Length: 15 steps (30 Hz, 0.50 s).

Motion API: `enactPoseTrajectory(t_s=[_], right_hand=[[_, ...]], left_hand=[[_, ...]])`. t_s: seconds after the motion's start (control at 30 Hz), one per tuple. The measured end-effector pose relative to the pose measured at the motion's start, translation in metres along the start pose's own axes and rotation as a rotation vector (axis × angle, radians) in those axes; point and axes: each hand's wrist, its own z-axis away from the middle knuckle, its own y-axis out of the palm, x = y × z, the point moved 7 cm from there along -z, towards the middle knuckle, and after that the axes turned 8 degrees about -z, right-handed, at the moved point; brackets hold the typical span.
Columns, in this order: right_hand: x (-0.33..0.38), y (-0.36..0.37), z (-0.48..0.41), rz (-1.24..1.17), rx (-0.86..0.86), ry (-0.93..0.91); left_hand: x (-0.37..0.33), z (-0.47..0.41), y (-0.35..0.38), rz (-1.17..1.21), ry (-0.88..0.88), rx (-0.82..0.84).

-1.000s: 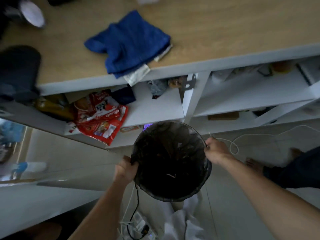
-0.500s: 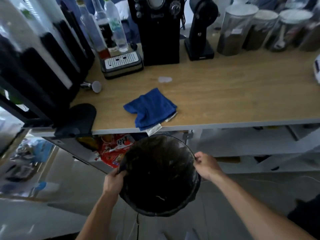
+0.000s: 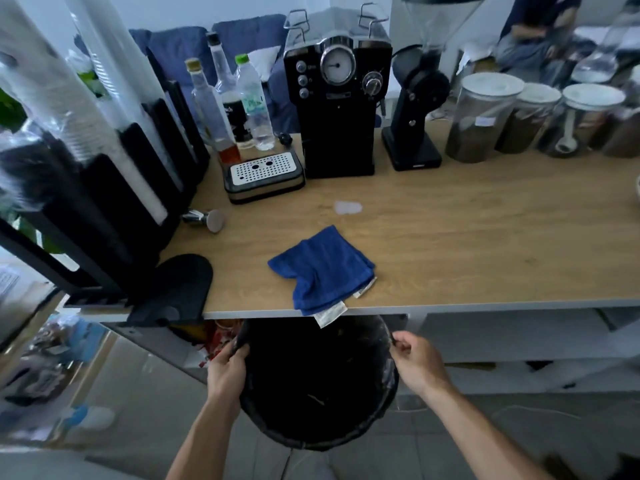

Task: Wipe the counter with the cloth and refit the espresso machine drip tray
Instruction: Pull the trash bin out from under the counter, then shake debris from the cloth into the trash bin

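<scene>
A crumpled blue cloth [image 3: 322, 270] lies on the wooden counter [image 3: 467, 237] near its front edge, its white labels hanging over. The drip tray [image 3: 264, 176], black with a perforated metal grille, sits on the counter left of the black espresso machine [image 3: 337, 102], apart from it. Below the counter edge my left hand [image 3: 227, 370] and my right hand [image 3: 417, 363] grip opposite rims of a black bin [image 3: 318, 386] lined with a dark bag. A small pale wet patch [image 3: 347, 207] shows on the counter in front of the machine.
A coffee grinder [image 3: 417, 98] and several lidded jars [image 3: 483, 116] stand right of the machine. Bottles [image 3: 252, 105] stand behind the tray, tall cup stacks in a black holder [image 3: 114, 157] at the left. A metal tamper [image 3: 207, 218] and a black mat [image 3: 176, 289] lie at left. White shelves [image 3: 519, 341] run under the counter.
The view has tilted up from the floor and shelves to the counter top and machine. The bin has risen with both hands to just under the counter edge.
</scene>
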Motion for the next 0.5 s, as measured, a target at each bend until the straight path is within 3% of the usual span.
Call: enactPoseTrajectory(t_s=[0.2, 0.3, 0.4, 0.5], right_hand=[[0.010, -0.004, -0.003, 0.009, -0.048, 0.057], [0.026, -0.024, 0.005, 0.016, -0.214, 0.023], [0.071, -0.044, 0.013, -0.063, -0.375, -0.152], [0.130, -0.043, 0.003, -0.069, -0.437, -0.463]], left_hand=[[-0.017, -0.030, 0.010, -0.039, 0.022, 0.010], [-0.017, -0.039, 0.009, -0.079, 0.018, 0.013], [-0.015, -0.047, 0.010, -0.102, 0.019, 0.005], [-0.013, -0.053, 0.016, -0.105, 0.022, 0.012]])
